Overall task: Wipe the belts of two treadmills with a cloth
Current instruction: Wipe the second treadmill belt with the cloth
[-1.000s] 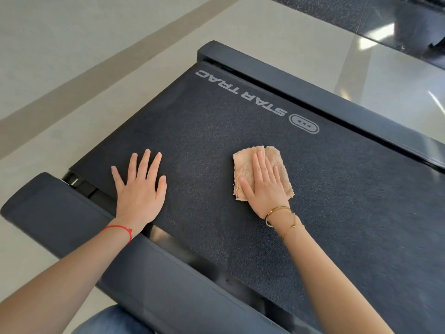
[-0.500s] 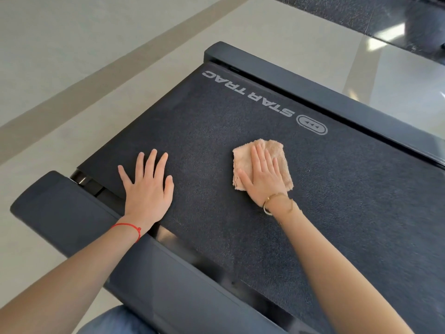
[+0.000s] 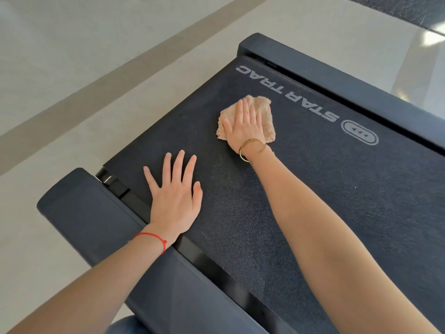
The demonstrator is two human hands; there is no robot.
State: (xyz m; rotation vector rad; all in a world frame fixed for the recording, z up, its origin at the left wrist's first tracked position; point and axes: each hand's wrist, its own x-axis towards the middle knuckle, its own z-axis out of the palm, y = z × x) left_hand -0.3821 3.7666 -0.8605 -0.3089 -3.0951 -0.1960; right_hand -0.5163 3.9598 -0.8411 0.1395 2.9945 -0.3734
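Note:
A black treadmill belt (image 3: 337, 189) with grey STAR TRAC lettering fills the middle of the view. A folded beige cloth (image 3: 266, 114) lies on the belt near its rear end, close to the lettering. My right hand (image 3: 244, 126) presses flat on the cloth, fingers together, and covers much of it. My left hand (image 3: 174, 196) rests flat on the bare belt near the near side rail, fingers spread, holding nothing.
Dark side rails run along the near edge (image 3: 101, 222) and the far edge (image 3: 337, 75) of the belt. Pale floor with a grey stripe (image 3: 96, 80) lies to the left. Another dark machine's surface (image 3: 404, 10) shows at the top right.
My right hand has slid the cloth away from me across the belt, toward the lettering. My left hand stays flat on the belt in the same spot.

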